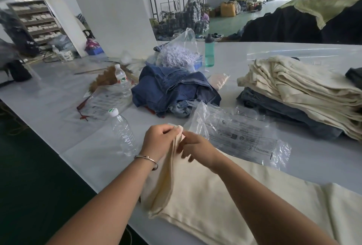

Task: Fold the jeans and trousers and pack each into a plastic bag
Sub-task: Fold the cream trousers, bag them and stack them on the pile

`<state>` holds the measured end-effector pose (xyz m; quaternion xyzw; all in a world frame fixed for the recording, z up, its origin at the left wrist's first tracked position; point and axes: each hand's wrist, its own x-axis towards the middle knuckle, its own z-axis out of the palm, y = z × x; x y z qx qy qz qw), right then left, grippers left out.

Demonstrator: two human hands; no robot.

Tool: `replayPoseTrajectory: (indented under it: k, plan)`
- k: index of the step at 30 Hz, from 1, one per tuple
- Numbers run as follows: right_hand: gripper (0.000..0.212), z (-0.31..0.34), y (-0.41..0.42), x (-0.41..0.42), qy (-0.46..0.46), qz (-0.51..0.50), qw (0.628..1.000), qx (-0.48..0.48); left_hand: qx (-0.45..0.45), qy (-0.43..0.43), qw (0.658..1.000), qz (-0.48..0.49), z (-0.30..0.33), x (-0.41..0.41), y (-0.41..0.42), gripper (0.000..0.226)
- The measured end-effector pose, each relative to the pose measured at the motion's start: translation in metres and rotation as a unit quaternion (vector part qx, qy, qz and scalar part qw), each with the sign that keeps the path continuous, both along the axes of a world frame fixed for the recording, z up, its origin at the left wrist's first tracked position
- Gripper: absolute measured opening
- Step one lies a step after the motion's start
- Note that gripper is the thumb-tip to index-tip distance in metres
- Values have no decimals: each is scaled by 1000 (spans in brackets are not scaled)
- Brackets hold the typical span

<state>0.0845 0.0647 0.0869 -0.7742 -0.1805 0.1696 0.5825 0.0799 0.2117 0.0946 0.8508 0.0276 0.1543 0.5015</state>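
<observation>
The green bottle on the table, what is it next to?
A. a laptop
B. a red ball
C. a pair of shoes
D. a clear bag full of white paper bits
D: the green bottle stands upright at the far side of the table, right beside the clear bag of white paper bits, just behind the heap of blue jeans.

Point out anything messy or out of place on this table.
The blue jeans lie crumpled in a heap mid-table, unlike the neat folded stack at right. A feather duster lies among the bags and bottles.
</observation>
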Motion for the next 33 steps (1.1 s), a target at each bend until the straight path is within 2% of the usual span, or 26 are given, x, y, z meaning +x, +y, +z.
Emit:
replayPoseTrajectory:
  k: [1, 3, 4, 6, 7, 8, 10, 13, 15, 17, 19, 20, 21, 23, 25, 27, 28, 30, 33]
  plan:
    - [69, -1, -7, 4, -54, -26, 998, -33, 12, 5, 1000, -11, 3, 1, 2, 33]
    - [73, -3, -16, 14, -166, -64, 979, -104, 27, 8, 998, -56, 9, 1, 1, 24]
    - [65, -3, -18, 18, -177, -57, 977, -102, 35, -1, 996, -77, 11, -1, -1, 17]
    - [26, 1, -16, 23, -129, -37, 990, -49, 49, -22, 994, -90, 14, -7, -3, 7]
    - [12, 3, -15, 25, -108, -47, 992, -33, 54, -23, 995, -82, 14, -10, -2, 19]
    - [7, 3, -15, 28, -100, -71, 992, -23, 60, -13, 995, -76, 14, -14, 2, 34]
    - [7, 3, -18, 34, -85, -121, 989, -13, 106, 23, 991, -81, 9, -25, 13, 48]
    - [10, 3, -18, 43, -77, -151, 985, -39, 169, 89, 975, -115, -10, -47, 32, 52]
    - [15, 0, -14, 49, -86, -160, 980, -76, 267, 129, 947, -119, -22, -59, 43, 51]
    - [18, -1, -8, 52, -97, -174, 974, -105, 391, 141, 904, -98, -33, -66, 51, 44]
    - [17, -3, -5, 55, -108, -181, 970, -126, 415, 126, 899, -58, -38, -71, 55, 32]
    - [16, -4, -5, 57, -111, -186, 967, -133, 383, 124, 914, -39, -39, -73, 57, 26]
    - [15, -5, -6, 59, -113, -193, 964, -141, 315, 130, 940, -21, -38, -74, 61, 24]
    - [16, -7, -8, 60, -117, -201, 959, -161, 119, 165, 979, 23, -31, -75, 70, 31]
    - [17, -8, -6, 62, -126, -202, 955, -177, -64, 191, 979, 42, -20, -73, 78, 30]
    - [15, -6, -4, 63, -134, -210, 953, -172, -190, 224, 955, 34, -10, -70, 85, 25]
    - [14, -4, -2, 64, -140, -211, 952, -171, -208, 239, 948, 36, -6, -68, 86, 27]
    - [14, 0, 0, 65, -158, -202, 949, -181, -169, 250, 951, 67, -3, -63, 87, 23]
    - [13, 3, -2, 65, -163, -176, 953, -186, -117, 214, 962, 124, 4, -62, 77, 9]
